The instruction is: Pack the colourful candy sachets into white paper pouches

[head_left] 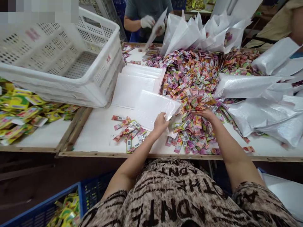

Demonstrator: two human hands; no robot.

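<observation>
The left hand point(161, 123) pinches the near right corner of a white padded mailer point(153, 110), fingers curled over its edge, thumb hidden behind the film; the right hand point(204, 114) lies palm down on a large heap of foil sachets point(195, 85), fingers slightly spread and sunk among the packets, and whether they pinch any I cannot tell. The mailer lies flat on a white-topped table point(94, 142), overlapping a stack of white mailers point(137, 85) just to its far left; a small scatter of sachets point(129, 134) sits just left of the left hand. Plump pearly-white bags point(248, 85) are heaped to the right, and more white mailers point(184, 37) stand along the far edge. Beyond them, a co-worker's gloved hands point(148, 21) hold a white sheet. A white plastic crate point(59, 56) sits on the far left, above yellow-green sachets point(16, 107) on a neighbouring board; a blue crate point(42, 205) on the near left, below the table, holds similar packets.
</observation>
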